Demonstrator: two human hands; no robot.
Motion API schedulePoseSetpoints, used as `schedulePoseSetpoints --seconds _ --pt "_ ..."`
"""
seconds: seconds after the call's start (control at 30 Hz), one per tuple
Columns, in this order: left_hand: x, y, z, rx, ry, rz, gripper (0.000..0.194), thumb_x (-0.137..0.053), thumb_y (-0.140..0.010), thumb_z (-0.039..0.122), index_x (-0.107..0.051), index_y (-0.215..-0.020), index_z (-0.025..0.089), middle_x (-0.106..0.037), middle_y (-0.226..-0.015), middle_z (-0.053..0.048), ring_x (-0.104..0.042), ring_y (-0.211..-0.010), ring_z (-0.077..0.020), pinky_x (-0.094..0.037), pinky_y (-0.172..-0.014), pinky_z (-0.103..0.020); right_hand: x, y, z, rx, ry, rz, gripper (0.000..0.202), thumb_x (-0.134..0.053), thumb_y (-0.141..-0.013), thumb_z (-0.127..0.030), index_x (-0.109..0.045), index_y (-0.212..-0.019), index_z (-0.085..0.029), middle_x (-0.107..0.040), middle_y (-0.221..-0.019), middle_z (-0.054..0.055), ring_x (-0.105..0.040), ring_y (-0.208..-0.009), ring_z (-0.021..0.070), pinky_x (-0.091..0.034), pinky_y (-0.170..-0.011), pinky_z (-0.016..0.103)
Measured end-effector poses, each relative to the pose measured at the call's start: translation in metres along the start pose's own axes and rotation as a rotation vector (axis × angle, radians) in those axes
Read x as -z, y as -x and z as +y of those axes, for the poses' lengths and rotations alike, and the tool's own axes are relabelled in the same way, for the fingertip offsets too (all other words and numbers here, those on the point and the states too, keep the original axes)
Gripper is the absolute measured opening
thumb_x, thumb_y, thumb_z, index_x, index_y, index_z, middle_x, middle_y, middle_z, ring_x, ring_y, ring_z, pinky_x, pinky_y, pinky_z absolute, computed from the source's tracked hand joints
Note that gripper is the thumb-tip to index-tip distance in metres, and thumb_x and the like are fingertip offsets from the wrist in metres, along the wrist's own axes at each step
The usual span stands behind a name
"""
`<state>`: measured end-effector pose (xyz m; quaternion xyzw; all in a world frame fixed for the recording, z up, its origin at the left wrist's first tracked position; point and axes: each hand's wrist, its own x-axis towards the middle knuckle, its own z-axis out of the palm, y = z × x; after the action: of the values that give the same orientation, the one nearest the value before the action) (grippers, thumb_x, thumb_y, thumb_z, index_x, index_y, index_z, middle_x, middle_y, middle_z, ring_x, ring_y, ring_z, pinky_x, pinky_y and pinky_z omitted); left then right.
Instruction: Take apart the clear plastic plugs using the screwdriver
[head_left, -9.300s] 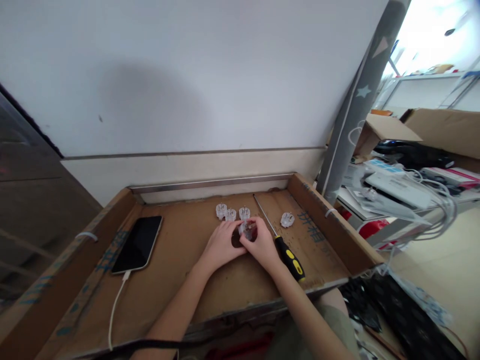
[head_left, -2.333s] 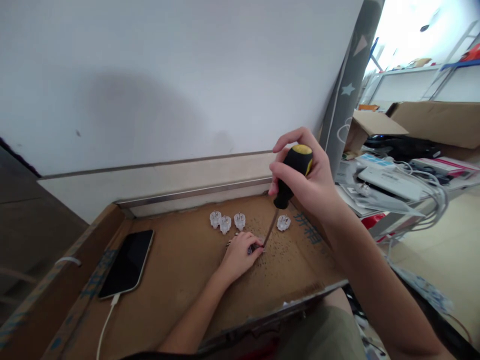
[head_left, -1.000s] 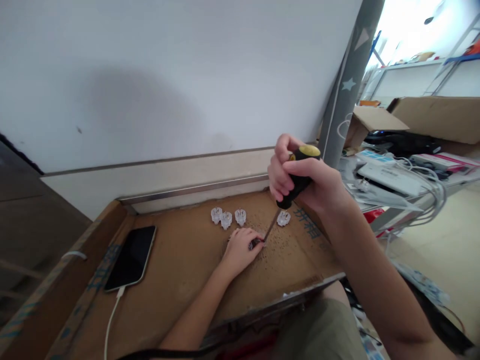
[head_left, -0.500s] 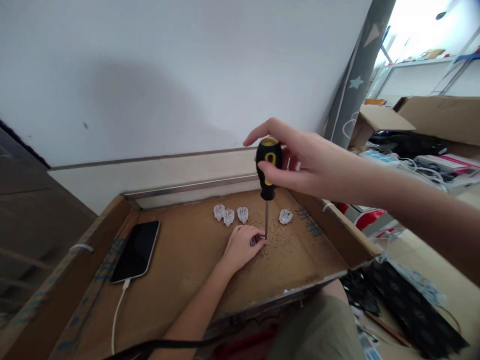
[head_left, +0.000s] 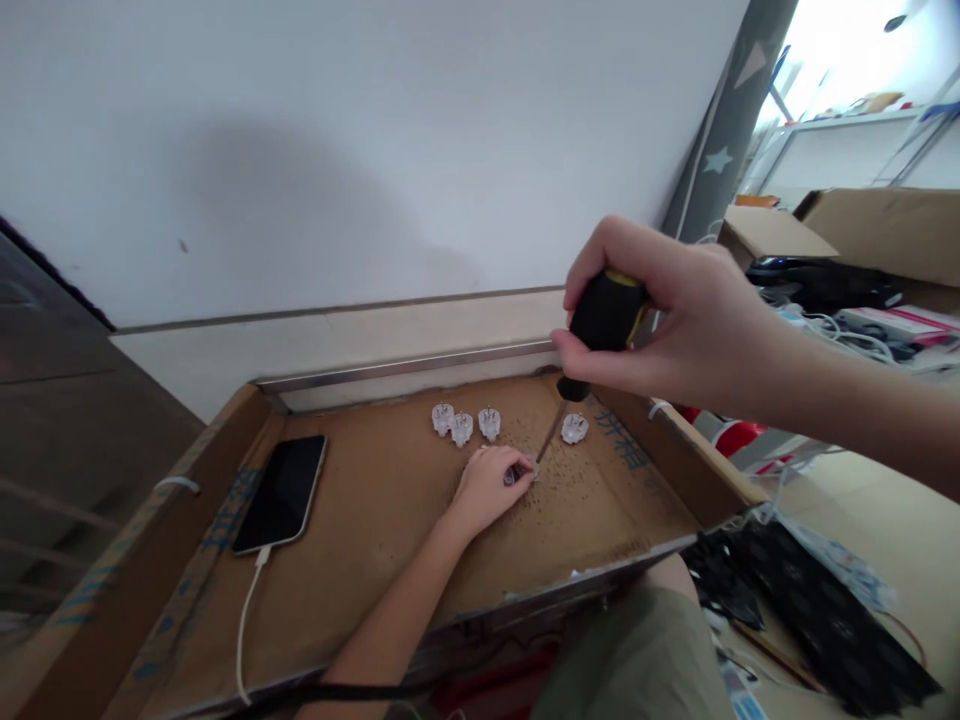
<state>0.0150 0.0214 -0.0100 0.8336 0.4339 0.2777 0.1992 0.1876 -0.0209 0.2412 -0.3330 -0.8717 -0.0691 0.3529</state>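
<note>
My right hand (head_left: pixel 679 310) is wrapped round the black and yellow handle of a screwdriver (head_left: pixel 604 318). The screwdriver leans, its shaft slanting down and left to a tip beside the fingertips of my left hand. My left hand (head_left: pixel 487 485) rests on the cardboard, pinching a small plug (head_left: pixel 511 478) that the fingers mostly hide. Beyond that hand stand clear plugs with their pins up: a left one (head_left: pixel 442 418), a middle one (head_left: pixel 461 429) and a right one (head_left: pixel 489 423). Another plug (head_left: pixel 574 429) sits apart, near the screwdriver shaft.
Small dark bits (head_left: pixel 564 484) lie scattered around the left hand on the cardboard tray (head_left: pixel 360 570), which has raised side walls. A phone (head_left: pixel 281 494) with a white cable (head_left: pixel 246 620) lies at left. A white wall rises behind. Boxes and clutter (head_left: pixel 825 620) are at right.
My right hand has moved right, and the screwdriver has gone from upright to tilted, with its handle to the right. My left hand keeps its pinch on the cardboard. The view has shifted slightly.
</note>
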Motion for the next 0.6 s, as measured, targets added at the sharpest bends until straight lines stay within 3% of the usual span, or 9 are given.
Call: schedulePoseSetpoints --seconds 0.6 --pt "0.002 -0.001 -0.001 -0.013 -0.014 0.006 0.009 -0.059 -0.081 0.028 -0.062 -0.082 0.02 -0.066 -0.087 0.0 -0.058 -0.087 -0.0179 -0.042 -0.081 -0.032 -0.01 0.006 -0.006 0.076 0.101 0.065 0.018 -0.061 -0.071 -0.022 -0.047 -0.082 -0.017 -0.053 -0.065 -0.01 -0.042 -0.054 -0.0025 -0.034 -0.052 0.009"
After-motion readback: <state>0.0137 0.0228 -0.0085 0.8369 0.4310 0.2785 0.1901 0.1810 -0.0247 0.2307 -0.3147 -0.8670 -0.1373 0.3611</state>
